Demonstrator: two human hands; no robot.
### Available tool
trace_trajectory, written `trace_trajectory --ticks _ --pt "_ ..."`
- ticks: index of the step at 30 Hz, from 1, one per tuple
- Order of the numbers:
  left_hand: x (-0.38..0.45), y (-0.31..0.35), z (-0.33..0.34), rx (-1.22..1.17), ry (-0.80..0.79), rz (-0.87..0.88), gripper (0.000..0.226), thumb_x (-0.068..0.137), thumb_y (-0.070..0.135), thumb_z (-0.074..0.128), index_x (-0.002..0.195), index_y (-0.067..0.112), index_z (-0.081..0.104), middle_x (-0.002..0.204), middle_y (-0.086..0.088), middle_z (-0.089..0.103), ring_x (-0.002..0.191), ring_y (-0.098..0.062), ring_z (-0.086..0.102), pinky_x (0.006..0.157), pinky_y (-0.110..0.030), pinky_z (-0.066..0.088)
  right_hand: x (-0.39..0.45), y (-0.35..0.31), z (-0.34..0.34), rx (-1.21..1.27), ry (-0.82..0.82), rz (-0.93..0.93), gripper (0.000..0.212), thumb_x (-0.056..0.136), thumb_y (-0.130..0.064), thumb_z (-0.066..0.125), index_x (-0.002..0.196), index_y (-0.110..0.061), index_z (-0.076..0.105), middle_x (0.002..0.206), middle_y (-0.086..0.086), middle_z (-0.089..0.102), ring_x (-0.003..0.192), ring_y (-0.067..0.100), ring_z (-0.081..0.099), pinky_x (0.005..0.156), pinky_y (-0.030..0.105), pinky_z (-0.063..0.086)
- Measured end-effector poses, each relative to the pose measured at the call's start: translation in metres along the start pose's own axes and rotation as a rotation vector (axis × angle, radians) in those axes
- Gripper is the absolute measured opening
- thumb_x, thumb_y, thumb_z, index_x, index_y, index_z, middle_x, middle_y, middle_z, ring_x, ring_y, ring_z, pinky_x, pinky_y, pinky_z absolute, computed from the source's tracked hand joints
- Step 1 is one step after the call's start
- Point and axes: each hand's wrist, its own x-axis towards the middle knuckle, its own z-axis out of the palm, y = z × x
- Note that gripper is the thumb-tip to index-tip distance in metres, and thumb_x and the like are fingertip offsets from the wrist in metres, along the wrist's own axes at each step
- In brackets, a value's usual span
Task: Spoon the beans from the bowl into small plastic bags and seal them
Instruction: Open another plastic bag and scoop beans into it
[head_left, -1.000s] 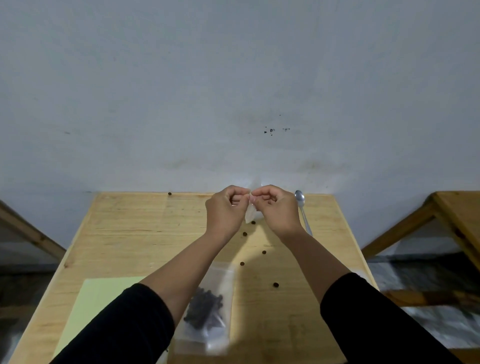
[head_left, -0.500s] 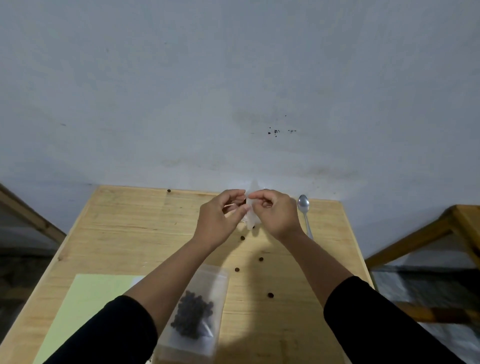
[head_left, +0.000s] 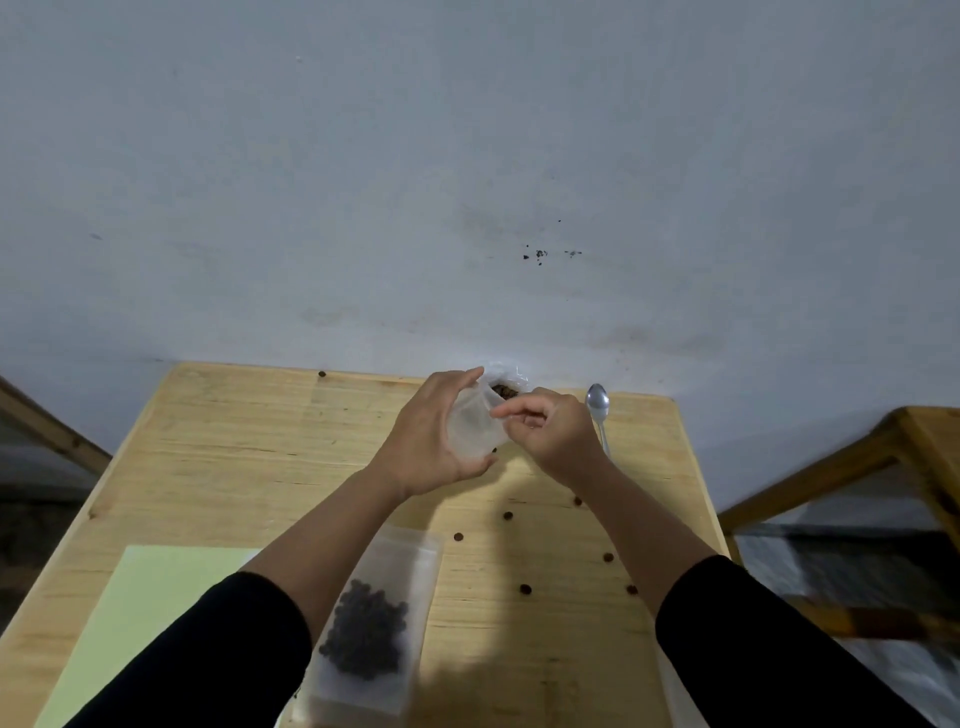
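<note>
My left hand (head_left: 434, 441) grips a small clear plastic bag (head_left: 475, 421) above the far middle of the wooden table (head_left: 218, 457). Dark beans (head_left: 504, 391) show at the bag's far end. My right hand (head_left: 553, 434) pinches the bag's near right edge with its fingertips. A metal spoon (head_left: 598, 410) lies on the table just right of my right hand. A filled clear bag of dark beans (head_left: 371, 623) lies flat near the front, partly under my left forearm. The bowl is not in view.
Several loose beans (head_left: 524, 588) are scattered on the table between my forearms, and one (head_left: 322, 373) sits by the far edge. A pale green sheet (head_left: 150, 608) lies at the front left. A grey wall stands behind; wooden frames (head_left: 831, 467) flank the table.
My hands have moved apart from pinching the bag's top together. My left hand now wraps the bag's side, the bag has tilted, and beans show inside it.
</note>
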Motion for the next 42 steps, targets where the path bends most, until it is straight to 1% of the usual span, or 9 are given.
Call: trace_trajectory --ticks 4,6,8,13,18,25,34,38,42 --pt "-0.002 -0.002 0.011 -0.034 -0.003 -0.021 0.089 0.059 0.031 0.086 0.135 0.023 0.04 0.132 0.012 0.04 0.116 0.001 0.04 0.096 -0.002 0.027 -0.002 0.005 -0.001 0.156 0.008 0.056 0.015 0.083 -0.006 0.064 0.086 -0.016 0.074 0.081 0.005 0.071 0.081 0.027 0.067 0.078 0.033 0.053" --pt "-0.005 -0.003 0.019 -0.045 0.017 -0.063 0.085 0.061 0.031 0.085 0.133 0.023 0.04 0.13 0.014 0.043 0.112 -0.003 0.047 0.094 -0.01 0.036 -0.002 0.011 -0.005 0.226 0.017 0.097 0.015 0.082 -0.007 0.064 0.084 -0.019 0.074 0.081 0.0 0.072 0.08 0.016 0.068 0.077 0.024 0.053" --pt "-0.008 -0.006 0.027 -0.045 0.051 -0.099 0.083 0.062 0.031 0.084 0.133 0.022 0.041 0.129 0.012 0.045 0.111 -0.006 0.049 0.094 -0.02 0.042 -0.001 0.028 -0.01 0.273 0.09 0.182 0.018 0.082 -0.011 0.064 0.082 -0.027 0.072 0.082 -0.001 0.074 0.083 0.016 0.069 0.081 0.028 0.053" --pt "-0.011 -0.01 0.037 -0.026 0.176 -0.216 0.089 0.061 0.029 0.086 0.136 0.021 0.038 0.13 0.012 0.041 0.115 -0.001 0.042 0.093 -0.01 0.033 0.001 0.101 -0.034 -0.148 0.335 0.408 0.021 0.089 -0.017 0.056 0.106 -0.016 0.068 0.104 0.003 0.067 0.096 0.015 0.059 0.084 0.023 0.041" --pt "-0.009 -0.007 0.045 0.041 0.301 -0.3 0.09 0.064 0.03 0.085 0.138 0.013 0.036 0.136 0.0 0.043 0.116 0.002 0.035 0.097 -0.011 0.028 0.003 0.148 -0.048 -0.264 0.312 0.466 0.024 0.085 -0.009 0.06 0.106 -0.013 0.069 0.109 0.009 0.063 0.101 0.024 0.058 0.091 0.031 0.045" --pt "-0.009 -0.005 0.056 0.065 0.35 -0.366 0.088 0.066 0.031 0.083 0.139 0.012 0.037 0.138 -0.002 0.043 0.12 0.001 0.035 0.101 -0.014 0.029 0.005 0.166 -0.045 -0.371 0.264 0.338 0.021 0.086 -0.003 0.057 0.101 -0.006 0.071 0.103 0.017 0.065 0.101 0.03 0.055 0.084 0.024 0.036" --pt "-0.012 -0.003 0.055 0.056 0.369 -0.394 0.092 0.065 0.032 0.084 0.141 0.015 0.034 0.138 -0.001 0.042 0.121 0.0 0.035 0.103 -0.018 0.029 0.005 0.16 -0.052 -0.321 0.175 0.378 0.021 0.087 -0.007 0.055 0.098 -0.016 0.07 0.103 0.005 0.065 0.094 0.015 0.055 0.083 0.015 0.031" --pt "-0.01 -0.004 0.05 0.052 0.392 -0.401 0.09 0.067 0.031 0.083 0.14 0.014 0.035 0.138 -0.002 0.042 0.127 -0.008 0.038 0.104 -0.019 0.028 0.006 0.146 -0.058 -0.05 0.221 0.516 0.017 0.088 -0.014 0.054 0.084 -0.021 0.069 0.081 -0.001 0.065 0.068 0.009 0.057 0.062 0.014 0.039" --pt "-0.01 -0.008 0.043 0.052 0.395 -0.393 0.09 0.067 0.03 0.083 0.141 0.011 0.034 0.14 -0.004 0.041 0.13 -0.012 0.038 0.105 -0.018 0.026 0.005 0.117 -0.057 0.159 0.252 0.46 0.026 0.082 -0.022 0.06 0.059 -0.013 0.052 0.057 -0.001 0.047 0.057 0.012 0.042 0.061 0.027 0.038"
